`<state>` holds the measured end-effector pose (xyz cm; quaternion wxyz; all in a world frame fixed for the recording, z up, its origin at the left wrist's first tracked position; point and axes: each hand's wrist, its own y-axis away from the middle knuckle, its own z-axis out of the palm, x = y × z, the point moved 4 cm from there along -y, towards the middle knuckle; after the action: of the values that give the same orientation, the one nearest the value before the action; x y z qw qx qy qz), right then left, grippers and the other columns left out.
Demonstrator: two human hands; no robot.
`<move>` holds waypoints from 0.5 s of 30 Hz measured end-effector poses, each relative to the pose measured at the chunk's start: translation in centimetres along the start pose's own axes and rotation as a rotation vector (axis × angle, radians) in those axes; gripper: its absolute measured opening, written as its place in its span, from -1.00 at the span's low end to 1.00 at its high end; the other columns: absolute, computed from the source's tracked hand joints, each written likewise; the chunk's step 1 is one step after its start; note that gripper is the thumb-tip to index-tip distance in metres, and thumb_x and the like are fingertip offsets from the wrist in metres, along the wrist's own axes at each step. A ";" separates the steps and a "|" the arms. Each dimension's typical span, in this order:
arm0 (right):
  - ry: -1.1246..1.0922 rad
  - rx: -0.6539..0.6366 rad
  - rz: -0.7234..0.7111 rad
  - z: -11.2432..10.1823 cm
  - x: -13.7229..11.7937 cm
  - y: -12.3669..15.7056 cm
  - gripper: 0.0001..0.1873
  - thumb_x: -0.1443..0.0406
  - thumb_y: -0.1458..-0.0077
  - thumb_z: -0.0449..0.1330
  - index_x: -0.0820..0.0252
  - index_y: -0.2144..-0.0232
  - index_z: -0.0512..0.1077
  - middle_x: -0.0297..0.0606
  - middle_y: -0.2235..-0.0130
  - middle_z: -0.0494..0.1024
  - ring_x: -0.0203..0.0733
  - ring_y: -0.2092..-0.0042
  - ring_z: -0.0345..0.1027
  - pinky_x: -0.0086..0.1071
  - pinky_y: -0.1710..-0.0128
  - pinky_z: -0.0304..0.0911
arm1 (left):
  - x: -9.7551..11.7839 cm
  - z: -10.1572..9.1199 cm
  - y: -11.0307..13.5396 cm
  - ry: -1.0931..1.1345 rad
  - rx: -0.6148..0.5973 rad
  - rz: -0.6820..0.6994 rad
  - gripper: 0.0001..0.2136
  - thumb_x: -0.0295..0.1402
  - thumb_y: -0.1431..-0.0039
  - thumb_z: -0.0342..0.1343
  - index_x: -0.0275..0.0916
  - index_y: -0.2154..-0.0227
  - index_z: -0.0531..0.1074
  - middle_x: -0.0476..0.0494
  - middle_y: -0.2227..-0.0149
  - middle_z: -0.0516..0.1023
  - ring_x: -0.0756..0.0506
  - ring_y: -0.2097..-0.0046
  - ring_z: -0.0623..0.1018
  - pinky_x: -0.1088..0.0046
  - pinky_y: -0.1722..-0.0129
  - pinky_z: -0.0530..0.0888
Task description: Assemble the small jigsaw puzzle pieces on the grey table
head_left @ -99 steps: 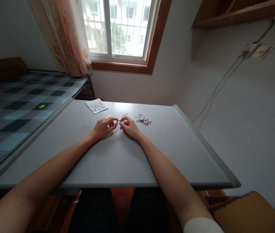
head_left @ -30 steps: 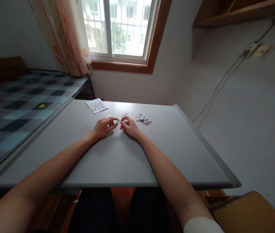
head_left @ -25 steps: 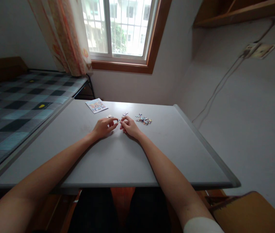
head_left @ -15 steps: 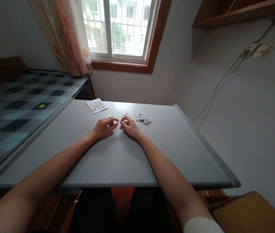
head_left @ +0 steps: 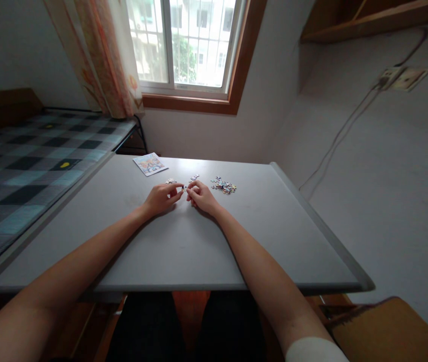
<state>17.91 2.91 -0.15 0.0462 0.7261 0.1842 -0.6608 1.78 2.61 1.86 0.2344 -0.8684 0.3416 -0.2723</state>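
Both my hands rest on the grey table (head_left: 183, 251) near its middle, fingertips almost meeting. My left hand (head_left: 160, 197) is pinched on a tiny jigsaw piece (head_left: 184, 187). My right hand (head_left: 200, 196) is curled with thumb and fingers pressed together at the same spot; what it holds is too small to make out. A small pile of loose coloured jigsaw pieces (head_left: 224, 186) lies just right of my right hand. A few more pieces (head_left: 194, 177) lie beyond the fingers, and one or two (head_left: 170, 181) behind my left hand.
A picture card (head_left: 150, 164) lies at the table's far left. A bed with a checked blanket (head_left: 28, 166) adjoins the table's left edge. Ahead are a window and curtain (head_left: 104, 55); on the right, a wall with a cable and socket (head_left: 404, 78). A wooden chair (head_left: 379, 327) sits bottom right.
Almost nothing has changed. Both hands stay in place with only slight finger movement around the tiny piece between them.
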 end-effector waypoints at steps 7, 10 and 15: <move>0.009 0.008 0.008 0.1 -0.2 0.1 -0.83 0.20 -0.10 0.12 0.15 0.36 0.21 -0.49 0.60 0.40 -0.42 0.63 0.16 -0.56 0.63 0.12 | 0.0 0.1 0.1 -0.013 -0.005 -0.013 -0.72 -0.20 -0.24 0.03 -0.21 0.12 0.51 0.03 0.52 0.52 0.05 0.51 0.44 0.56 0.41 0.36; 0.009 0.006 0.010 0.1 -0.2 0.1 -0.79 0.17 -0.09 0.14 0.15 0.36 0.21 -0.49 0.59 0.40 -0.43 0.63 0.15 -0.57 0.63 0.12 | -0.1 0.1 0.0 -0.021 -0.003 -0.013 -0.72 -0.19 -0.24 0.03 -0.20 0.12 0.51 0.03 0.53 0.52 0.05 0.52 0.44 0.55 0.40 0.36; 0.004 0.012 0.007 0.0 -0.1 0.0 -0.78 0.16 -0.09 0.15 0.14 0.35 0.21 -0.50 0.60 0.40 -0.43 0.63 0.16 -0.57 0.64 0.12 | 0.0 0.0 0.0 -0.020 -0.002 -0.016 -0.71 -0.18 -0.24 0.02 -0.20 0.12 0.52 0.02 0.52 0.52 0.04 0.52 0.44 0.55 0.40 0.35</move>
<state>17.87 2.84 -0.03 0.0438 0.7284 0.1777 -0.6602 1.79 2.61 1.86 0.2349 -0.8741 0.3325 -0.2651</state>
